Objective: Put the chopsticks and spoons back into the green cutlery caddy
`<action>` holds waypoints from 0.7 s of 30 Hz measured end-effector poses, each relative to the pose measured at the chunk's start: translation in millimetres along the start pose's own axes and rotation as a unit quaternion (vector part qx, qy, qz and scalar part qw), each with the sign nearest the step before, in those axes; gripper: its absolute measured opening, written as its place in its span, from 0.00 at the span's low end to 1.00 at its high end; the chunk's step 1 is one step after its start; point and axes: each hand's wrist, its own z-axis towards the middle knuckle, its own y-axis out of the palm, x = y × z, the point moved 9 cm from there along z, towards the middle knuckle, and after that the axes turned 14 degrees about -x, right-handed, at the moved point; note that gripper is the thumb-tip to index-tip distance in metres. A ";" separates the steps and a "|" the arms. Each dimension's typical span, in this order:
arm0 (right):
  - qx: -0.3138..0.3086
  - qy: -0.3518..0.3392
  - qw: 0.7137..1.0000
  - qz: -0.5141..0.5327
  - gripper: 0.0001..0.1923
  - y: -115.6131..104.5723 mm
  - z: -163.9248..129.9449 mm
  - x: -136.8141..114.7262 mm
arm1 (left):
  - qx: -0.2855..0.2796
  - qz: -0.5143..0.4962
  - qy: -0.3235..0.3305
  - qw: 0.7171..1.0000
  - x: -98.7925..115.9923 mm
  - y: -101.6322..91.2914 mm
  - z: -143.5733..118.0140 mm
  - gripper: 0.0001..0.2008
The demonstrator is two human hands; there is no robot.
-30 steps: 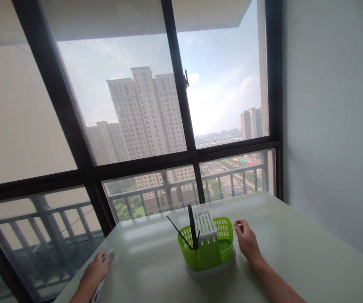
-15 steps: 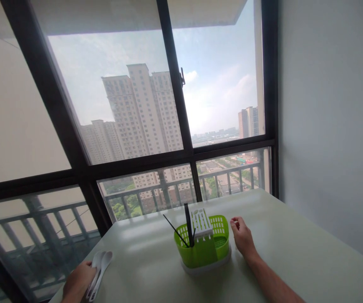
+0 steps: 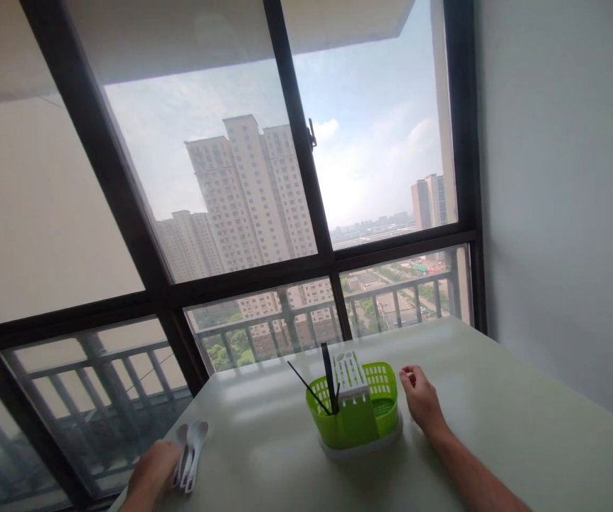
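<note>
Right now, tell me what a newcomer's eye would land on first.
Probably the bright green plastic basket holding thin black sticks, standing on the pale table. Next, the white long-handled spoons at the left hand, and the tall beige tower blocks beyond the dark-framed window.

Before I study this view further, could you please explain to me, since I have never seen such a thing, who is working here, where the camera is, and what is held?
No machine here: these are a person's bare hands, seen by a camera worn on the head, looking forward and down.

On the pale table stands a green basket with a white slotted rack and, in its left part, thin dark sticks. A bunch of white spoons appears to lie beside the left hand; whether the hand grips them is hidden. The right hand is loosely curled close to the basket's right side; I see nothing in it. Beyond is a dark-framed window.
</note>
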 end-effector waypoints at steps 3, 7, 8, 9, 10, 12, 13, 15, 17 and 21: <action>0.001 0.001 1.000 0.001 0.23 1.0 0.4 0.7 | 0.031 -0.006 0.057 0.998 40.2 -0.9 -16.6 0.16; -0.007 0.002 1.000 0.000 0.23 4.3 1.1 1.5 | -0.063 -0.041 0.260 0.963 140.6 48.3 -64.7 0.26; -0.009 0.002 1.000 -0.001 0.23 4.9 1.2 1.8 | -0.141 -0.075 0.333 0.929 170.3 70.5 -85.9 0.32; -0.010 0.003 1.000 -0.003 0.23 5.1 1.1 2.3 | -0.213 -0.106 0.385 0.892 196.5 90.5 -109.0 0.38; -0.010 0.003 1.000 -0.004 0.23 4.9 1.0 2.9 | -0.269 -0.132 0.421 0.856 219.2 106.5 -131.6 0.43; -0.009 0.004 1.000 -0.005 0.23 3.8 0.8 4.5 | -0.322 -0.154 0.453 0.817 254.6 127.0 -166.3 0.52; -0.008 0.005 1.000 -0.004 0.23 3.1 0.7 5.5 | -0.335 -0.167 0.455 0.808 268.2 132.8 -177.3 0.55; -0.008 0.007 1.000 -0.002 0.23 2.0 0.7 7.4 | -0.348 -0.187 0.442 0.805 288.6 138.7 -188.6 0.60; -0.010 0.008 1.000 0.003 0.23 1.9 1.1 9.1 | -0.356 -0.201 0.429 0.805 302.8 139.6 -191.1 0.63; -0.020 0.006 1.000 0.023 0.23 6.7 2.7 10.6 | -0.395 -0.203 0.430 0.786 322.1 139.8 -193.2 0.65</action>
